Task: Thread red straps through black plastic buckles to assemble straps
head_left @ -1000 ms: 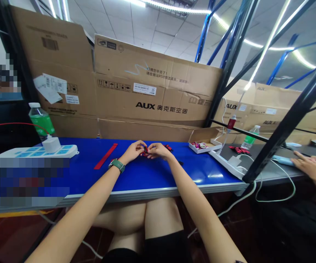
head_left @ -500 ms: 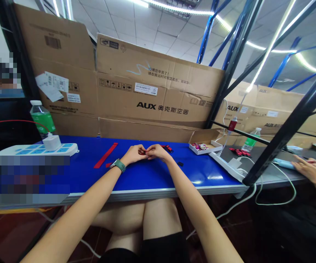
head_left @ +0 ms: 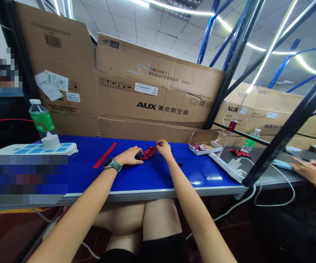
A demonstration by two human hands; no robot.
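A red-and-black strip that looks woven or segmented lies between my two hands, just over the blue tabletop. Its red right end is raised in a pinch of my right hand. My left hand, wearing a watch on the wrist, curls its thumb and fingers round the left end of the same strip. A flat red band rests on the table to the left of my left hand. To the right of my right hand is a small black piece.
An open white carton with small items stands at the back right, by a rack post. At the left are a power strip and a bottle. Cardboard walls the back. Another person's hand is far right.
My hands, together before, have moved apart, the left one leftward and the right one rightward. The red-and-black strip now shows between them, its right end lifted.
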